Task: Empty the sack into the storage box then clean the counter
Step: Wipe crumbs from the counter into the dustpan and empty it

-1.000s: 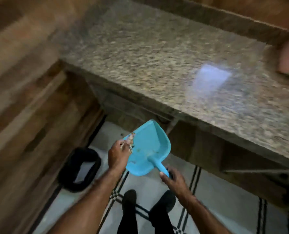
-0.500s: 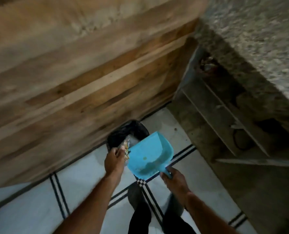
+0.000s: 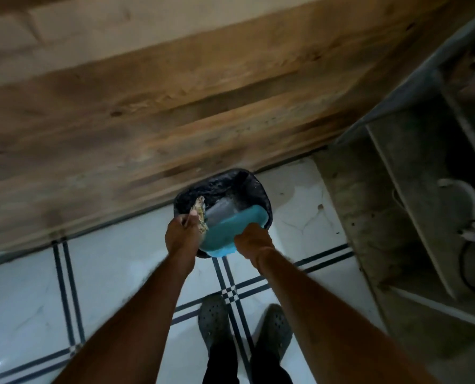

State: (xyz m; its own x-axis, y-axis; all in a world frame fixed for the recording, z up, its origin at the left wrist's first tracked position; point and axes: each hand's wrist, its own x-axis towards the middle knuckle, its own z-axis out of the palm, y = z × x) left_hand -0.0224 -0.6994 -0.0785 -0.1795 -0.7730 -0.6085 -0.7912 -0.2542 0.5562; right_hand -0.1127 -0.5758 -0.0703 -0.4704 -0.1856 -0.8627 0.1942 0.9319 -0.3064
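2 hands meet low over a black-lined bin (image 3: 232, 180) that stands on the tiled floor (image 3: 23, 286) against a wooden wall (image 3: 175, 106). Between them is a blue dustpan (image 3: 225, 231), tilted with its open mouth toward the far side of the bin and its body covering the near half of the bin's opening. The right hand (image 3: 254, 241) is at the pan's near right corner, its back to the camera and its fingers curled under, gripping the pan; the handle itself is hidden beneath the hand. The left hand (image 3: 182, 234) is just beside the pan's left edge, fingers closed around a frayed, straw-coloured bundle (image 3: 200, 214) that sticks up past the knuckles and touches the pan's rim; whether this is a small brush or a clump of litter is too blurred to tell. Something pale and flat lies inside the bin just beyond the pan's mouth. Both forearms reach in from the bottom of the view, and 2 grey perforated shoes (image 3: 212, 320) stand on the dark double lines of the tiles, well behind the bin. At the right, rough grey shelves (image 3: 413, 189) hold a dark looped cable (image 3: 466, 267).
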